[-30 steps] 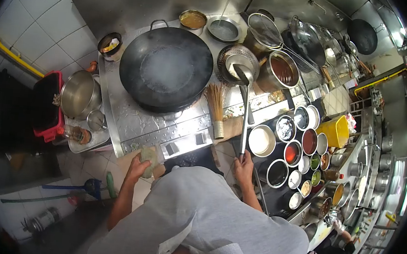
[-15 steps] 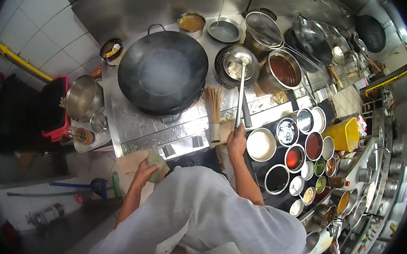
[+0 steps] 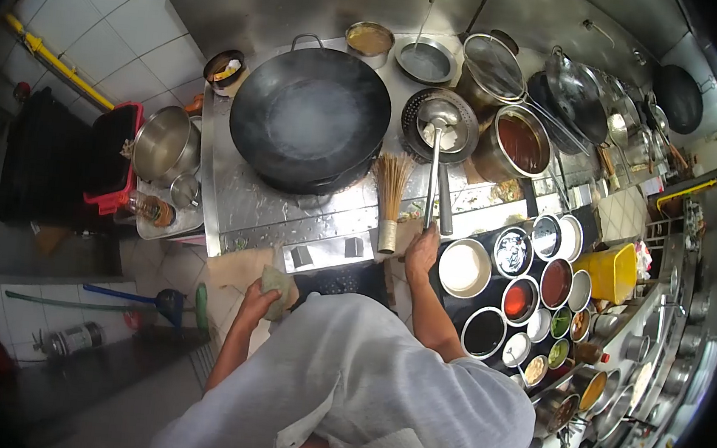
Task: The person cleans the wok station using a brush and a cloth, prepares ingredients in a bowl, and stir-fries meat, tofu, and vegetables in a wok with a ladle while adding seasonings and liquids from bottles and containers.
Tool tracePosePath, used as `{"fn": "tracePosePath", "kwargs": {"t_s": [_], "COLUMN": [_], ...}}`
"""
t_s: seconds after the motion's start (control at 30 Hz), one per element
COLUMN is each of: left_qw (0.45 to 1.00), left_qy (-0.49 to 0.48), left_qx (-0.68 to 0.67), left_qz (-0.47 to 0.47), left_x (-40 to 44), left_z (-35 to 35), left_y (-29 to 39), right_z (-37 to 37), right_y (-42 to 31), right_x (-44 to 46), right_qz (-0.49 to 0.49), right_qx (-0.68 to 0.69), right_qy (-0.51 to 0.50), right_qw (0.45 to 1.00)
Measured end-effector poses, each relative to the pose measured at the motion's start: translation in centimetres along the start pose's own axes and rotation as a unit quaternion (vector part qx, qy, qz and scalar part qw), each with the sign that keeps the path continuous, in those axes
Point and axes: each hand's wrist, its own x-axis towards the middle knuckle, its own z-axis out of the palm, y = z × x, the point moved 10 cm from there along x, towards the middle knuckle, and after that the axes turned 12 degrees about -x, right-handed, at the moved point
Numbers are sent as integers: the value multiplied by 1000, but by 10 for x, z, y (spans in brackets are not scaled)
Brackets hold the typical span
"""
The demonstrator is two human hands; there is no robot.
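Observation:
My right hand (image 3: 421, 253) is closed around the end of a long-handled metal ladle (image 3: 433, 175). The ladle's bowl lies over a perforated strainer (image 3: 409, 136), where some white pieces (image 3: 445, 138) show, partly hidden by the ladle. Beside the ladle's handle runs a second, darker handle (image 3: 445, 204). Close to my right hand, a bamboo wok brush (image 3: 391, 197) has its bristles toward the back. A folded grey-green cloth (image 3: 278, 289) is gripped in my left hand (image 3: 258, 300), low at the counter's front edge. Ahead sits a large black wok (image 3: 312, 122), with a hazy sheen inside.
Several containers of sauces and seasonings (image 3: 465, 267) stand to the right. A pot of reddish-brown liquid (image 3: 522, 143) and a mesh skimmer (image 3: 493, 67) are behind them. A steel bowl (image 3: 165, 146), a bottle (image 3: 151, 208) and a red-rimmed bin (image 3: 115, 156) are at left.
The ladle's bowl has come down and slightly toward me over the strainer. My left hand keeps its hold on the cloth. The whole scene has shifted to the right in view.

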Motion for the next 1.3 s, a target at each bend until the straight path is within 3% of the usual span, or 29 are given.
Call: {"fn": "tracePosePath", "kwargs": {"t_s": [0.43,0.53,0.63,0.7,0.73,0.87,1.03,1.3], "left_qw": [999,991,971,951,962,955,942,932], "left_qy": [14,36,115,238,206,227,282,305], "left_qx": [11,77,136,55,-43,-90,33,35], "left_qz": [30,105,160,188,173,167,180,191], "left_x": [21,35,44,51,73,109,115,107], "left_z": [8,-1,-19,-49,-62,-90,-97,-94], "left_y": [-9,-3,17,16,-5,-41,-37,-35], "right_z": [21,23,27,30,24,18,22,17], "right_y": [9,9,12,13,11,8,11,8], "right_x": [9,10,10,11,11,11,9,10], "right_qz": [51,63,49,44,49,45,13,50], "right_qx": [28,30,28,26,32,38,31,15], "right_qy": [-97,-109,-101,-107,-90,-71,-58,-53], "right_qw": [994,992,993,993,994,996,998,997]}}
